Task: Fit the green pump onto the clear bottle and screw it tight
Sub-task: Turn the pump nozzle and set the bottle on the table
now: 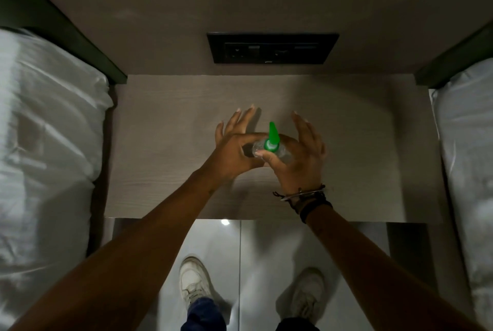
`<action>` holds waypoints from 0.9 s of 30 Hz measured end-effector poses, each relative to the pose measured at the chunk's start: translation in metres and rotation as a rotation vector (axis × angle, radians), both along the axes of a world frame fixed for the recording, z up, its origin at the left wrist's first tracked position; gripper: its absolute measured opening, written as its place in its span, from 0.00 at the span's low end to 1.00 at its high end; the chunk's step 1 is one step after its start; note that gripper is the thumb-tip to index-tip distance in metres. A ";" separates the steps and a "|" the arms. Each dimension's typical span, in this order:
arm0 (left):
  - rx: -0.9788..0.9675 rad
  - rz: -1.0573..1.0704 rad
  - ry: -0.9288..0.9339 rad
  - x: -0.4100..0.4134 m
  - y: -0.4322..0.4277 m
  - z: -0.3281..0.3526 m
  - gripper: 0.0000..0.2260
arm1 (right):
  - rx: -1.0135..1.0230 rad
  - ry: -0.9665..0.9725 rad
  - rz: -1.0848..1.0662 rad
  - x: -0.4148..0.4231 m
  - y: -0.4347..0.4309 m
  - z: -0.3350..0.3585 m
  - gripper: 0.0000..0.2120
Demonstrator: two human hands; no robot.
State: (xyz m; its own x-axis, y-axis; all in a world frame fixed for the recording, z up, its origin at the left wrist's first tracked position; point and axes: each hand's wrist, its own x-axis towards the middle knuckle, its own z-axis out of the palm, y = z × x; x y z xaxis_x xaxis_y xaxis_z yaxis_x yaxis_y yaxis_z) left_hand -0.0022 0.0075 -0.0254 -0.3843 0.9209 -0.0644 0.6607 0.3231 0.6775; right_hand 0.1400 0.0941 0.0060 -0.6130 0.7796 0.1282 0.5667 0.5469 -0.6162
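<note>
The clear bottle (283, 155) stands over the middle of the light wooden bedside table (170, 149), seen from above. The green pump (272, 138) sits on its neck, nozzle pointing away from me. My left hand (234, 152) pinches the bottle's shoulder with thumb and forefinger, its other fingers spread. My right hand (298, 160) wraps the bottle from the right, thumb pressed at the green collar, fingers raised. Most of the bottle body is hidden by my hands.
A black socket panel (272, 48) is set in the wall behind the table. White-sheeted beds flank it on the left (45, 144) and right (466, 149). My white shoes (193, 280) stand on the glossy floor below the table's front edge.
</note>
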 end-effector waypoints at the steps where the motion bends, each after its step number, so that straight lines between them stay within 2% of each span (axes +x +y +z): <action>1: -0.001 0.008 0.004 0.001 -0.001 -0.001 0.23 | -0.002 0.002 0.044 0.001 0.004 0.003 0.27; 3: -0.006 0.015 -0.006 0.002 -0.002 -0.001 0.24 | -0.019 0.060 0.155 0.006 0.015 0.013 0.34; 5: -0.019 0.018 -0.040 0.002 -0.002 0.001 0.25 | 0.007 0.067 0.307 0.011 0.032 0.028 0.32; 8: -0.012 0.018 -0.065 0.002 -0.001 0.003 0.26 | 0.156 -0.097 0.542 0.008 0.062 0.055 0.21; 11: -0.003 0.022 -0.069 0.004 -0.003 0.004 0.26 | 0.326 -0.278 0.767 -0.007 0.079 0.087 0.15; 14: 0.002 0.023 -0.054 0.004 -0.003 0.003 0.26 | 0.422 -0.432 0.962 -0.029 0.082 0.115 0.13; 16: -0.032 0.030 -0.043 0.003 -0.001 0.001 0.27 | 0.456 -0.595 1.062 -0.041 0.081 0.122 0.16; 18: -0.074 0.026 -0.032 0.002 0.000 0.000 0.27 | 0.535 -0.740 1.131 -0.047 0.076 0.124 0.19; 20: -0.081 0.022 -0.028 0.002 0.000 -0.003 0.26 | 0.552 -0.675 1.180 -0.044 0.066 0.124 0.17; 22: -0.069 0.034 -0.043 0.001 -0.001 -0.005 0.26 | 0.653 -0.558 1.153 -0.040 0.058 0.121 0.11; 27: -0.059 0.048 -0.060 0.003 -0.002 -0.006 0.26 | 0.708 -0.635 1.054 -0.038 0.056 0.111 0.13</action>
